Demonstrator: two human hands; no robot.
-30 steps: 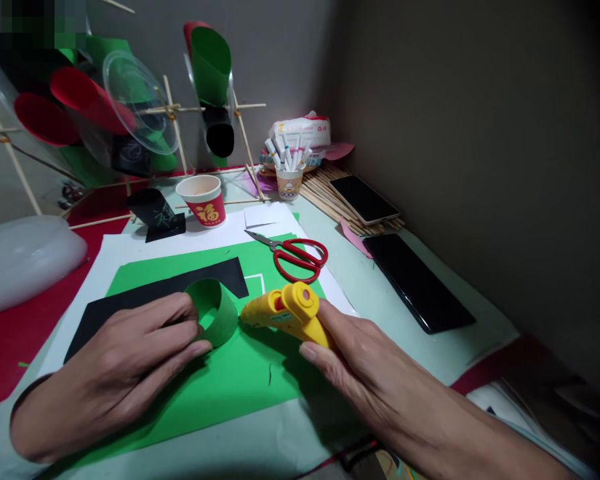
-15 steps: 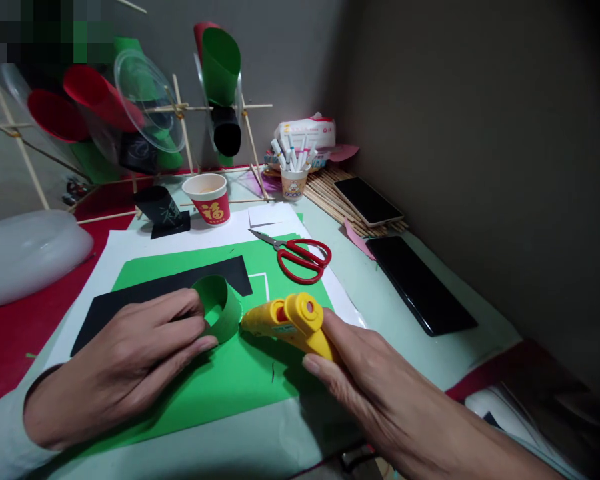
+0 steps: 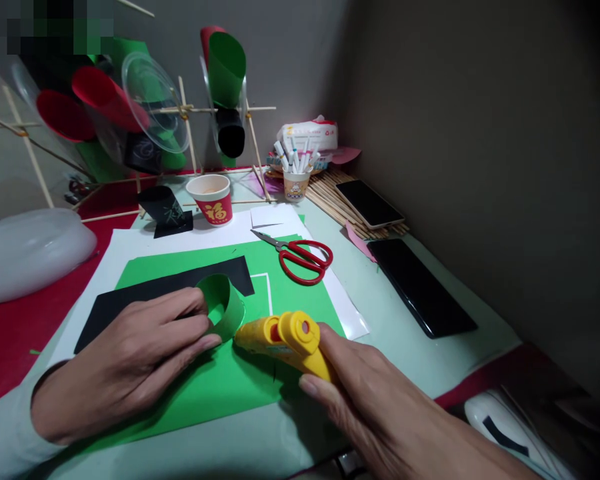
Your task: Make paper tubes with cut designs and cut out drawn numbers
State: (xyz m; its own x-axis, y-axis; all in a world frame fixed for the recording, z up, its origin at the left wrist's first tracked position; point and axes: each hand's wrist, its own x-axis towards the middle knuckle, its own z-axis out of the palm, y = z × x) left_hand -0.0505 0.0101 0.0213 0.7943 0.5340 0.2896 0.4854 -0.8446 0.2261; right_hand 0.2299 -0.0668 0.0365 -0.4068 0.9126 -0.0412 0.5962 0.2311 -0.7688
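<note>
My left hand (image 3: 130, 357) pinches a rolled green paper tube (image 3: 223, 307) against a flat green sheet (image 3: 220, 380), fingers closed on the tube's near edge. My right hand (image 3: 375, 407) grips a yellow glue gun (image 3: 280, 339), whose nozzle points left and touches or nearly touches the tube's lower right side. A black paper strip (image 3: 145, 297) lies across the green sheet just behind my left hand.
Red scissors (image 3: 303, 257) lie behind the glue gun. A red paper cup (image 3: 211, 199), a cup of markers (image 3: 296, 175), two phones (image 3: 420, 287) and a stick frame holding paper cones (image 3: 180, 113) stand further back. A wall (image 3: 480, 133) runs along the right.
The glue gun's nozzle has dropped lower and closer to the tube's base. My left hand keeps holding the tube in place. The view has shifted slightly.
</note>
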